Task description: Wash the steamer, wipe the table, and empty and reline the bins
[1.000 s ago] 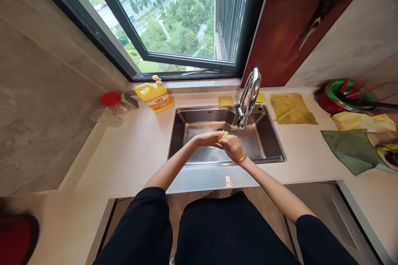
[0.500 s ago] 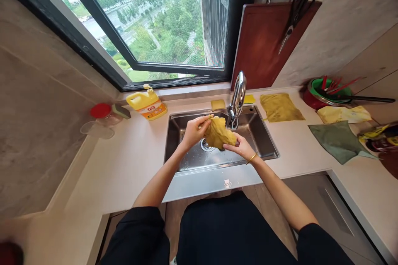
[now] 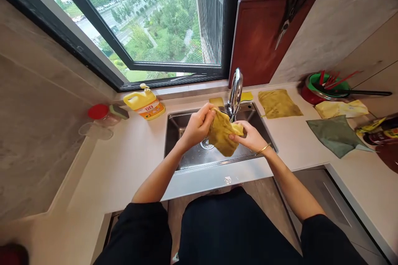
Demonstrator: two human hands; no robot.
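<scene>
A crumpled yellow cleaning cloth (image 3: 224,137) hangs between my two hands, above the steel sink (image 3: 186,163). My left hand (image 3: 200,125) pinches its upper left corner, fingers closed. On the other side, my right hand (image 3: 248,136) grips the cloth's right edge between thumb and fingers. The lower part of the cloth droops freely over the basin, beside the drain (image 3: 206,143). Just behind the cloth rises the chrome faucet (image 3: 236,91); its lower part is partly hidden by the cloth and my hands.
Left of the sink stands a yellow detergent jug (image 3: 145,105), with a red-lidded jar (image 3: 101,114) farther left. To the right lie a flat yellow cloth (image 3: 279,104) and a green cloth (image 3: 337,136), near a red pot (image 3: 311,93). Scissors (image 3: 287,22) hang before a cutting board (image 3: 258,45).
My left hand has risen slightly with its corner, and my right hand has shifted right. The cloth has turned and now hangs lower and longer. The view has tilted a little.
</scene>
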